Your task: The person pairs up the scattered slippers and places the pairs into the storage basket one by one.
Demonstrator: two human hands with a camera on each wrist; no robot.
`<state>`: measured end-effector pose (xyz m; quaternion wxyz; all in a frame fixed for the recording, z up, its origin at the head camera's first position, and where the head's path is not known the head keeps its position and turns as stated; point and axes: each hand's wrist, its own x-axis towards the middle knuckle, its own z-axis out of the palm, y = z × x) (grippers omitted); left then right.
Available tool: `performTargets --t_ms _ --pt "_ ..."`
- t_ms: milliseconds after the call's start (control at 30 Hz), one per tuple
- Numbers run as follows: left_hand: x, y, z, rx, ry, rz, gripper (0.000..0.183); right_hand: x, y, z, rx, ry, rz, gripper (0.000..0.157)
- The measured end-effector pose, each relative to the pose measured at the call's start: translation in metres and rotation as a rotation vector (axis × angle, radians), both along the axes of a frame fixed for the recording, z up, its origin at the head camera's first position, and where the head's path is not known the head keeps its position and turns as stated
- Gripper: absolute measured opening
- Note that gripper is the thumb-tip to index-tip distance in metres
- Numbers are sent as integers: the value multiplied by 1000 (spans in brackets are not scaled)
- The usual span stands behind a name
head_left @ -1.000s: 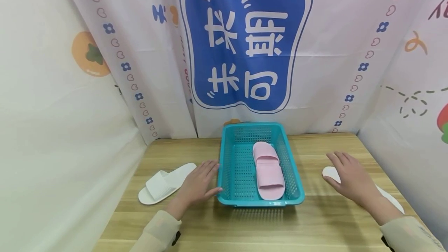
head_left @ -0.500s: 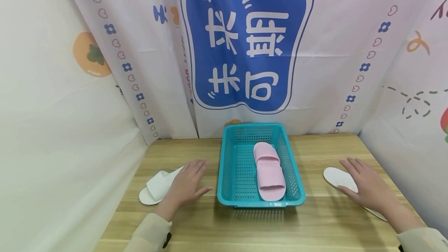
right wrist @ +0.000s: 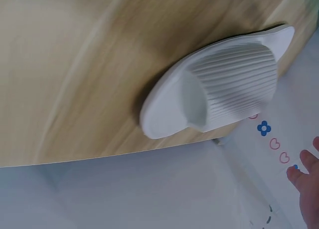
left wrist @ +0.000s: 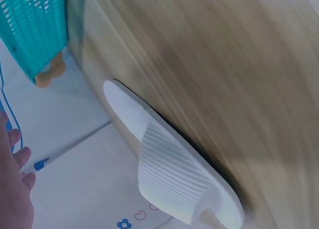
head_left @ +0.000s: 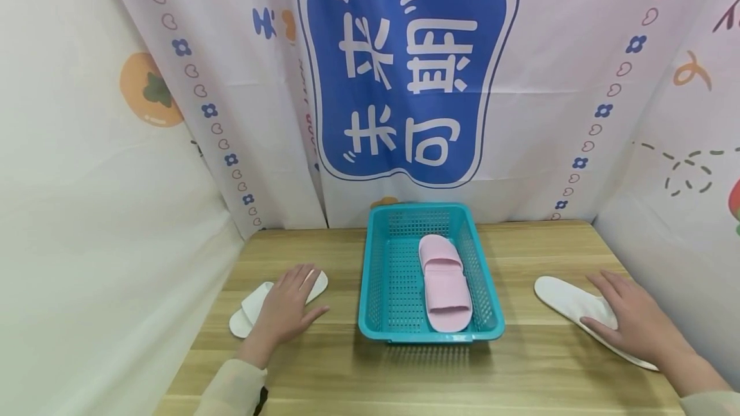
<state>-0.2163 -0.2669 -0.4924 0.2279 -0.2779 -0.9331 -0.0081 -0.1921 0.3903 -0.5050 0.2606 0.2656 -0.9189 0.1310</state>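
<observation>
A white slide slipper (head_left: 254,303) with a ribbed strap lies at the left of the table. My left hand (head_left: 285,307), fingers extended and holding nothing, overlaps it in the head view; the left wrist view shows the hand apart from the slipper (left wrist: 172,164). Another white slipper (head_left: 561,293) lies at the right. Above it is my right hand (head_left: 633,316), fingers loosely extended and holding nothing; it hides the strap in the head view. That ribbed strap shows in the right wrist view, on the slipper (right wrist: 239,84). Pink slippers (head_left: 446,291) rest lengthwise inside a teal basket (head_left: 367,287).
The basket stands between the hands near the back of the wooden table (head_left: 416,384). Behind it hangs a white printed cloth (head_left: 399,204) with a blue panel. More white cloth (head_left: 682,223) closes off both sides.
Both hands have moved outward: the left one left, away from the basket and over its slipper, the right one right along its slipper. The slippers and basket stay put.
</observation>
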Motion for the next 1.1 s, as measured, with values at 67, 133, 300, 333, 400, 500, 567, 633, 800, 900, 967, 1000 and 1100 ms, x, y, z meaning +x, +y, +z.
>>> performTargets --t_ms 67,133,300,333,400,500,567,633,800,900,967,1000,1100 --pt "0 -4 -1 5 6 9 81 3 4 -2 -4 -14 -14 85" --pt "-1 -7 -3 9 18 17 81 5 7 -4 -7 -28 -22 86" --pt "-1 -17 -8 34 8 42 85 9 15 -11 -2 -39 -35 90" --pt "-1 -19 -9 34 0 54 86 10 16 -12 -2 -37 -39 90" --pt "0 -23 -11 36 -11 75 88 12 18 -13 -7 -33 -45 92" --pt "1 -29 -14 38 -21 105 90 15 21 -16 -15 -38 -60 94" --pt "1 -33 -16 43 -21 118 90 16 23 -19 -21 -46 -73 95" --pt "0 -37 -18 52 -27 129 91 18 25 -22 -25 -56 -87 95" --pt "1 -45 -21 91 -16 136 92 20 28 -27 -32 -64 -112 95" --pt "2 -50 -23 105 -6 141 93 21 29 -30 -27 -61 -119 96" --pt "1 -53 -24 106 -6 150 94 22 29 -33 -23 -67 -123 97" --pt "1 -54 -25 110 -11 154 93 23 30 -34 -21 -72 -126 97" --pt "1 -58 -27 117 -23 173 93 25 31 -37 -21 -95 -136 98"
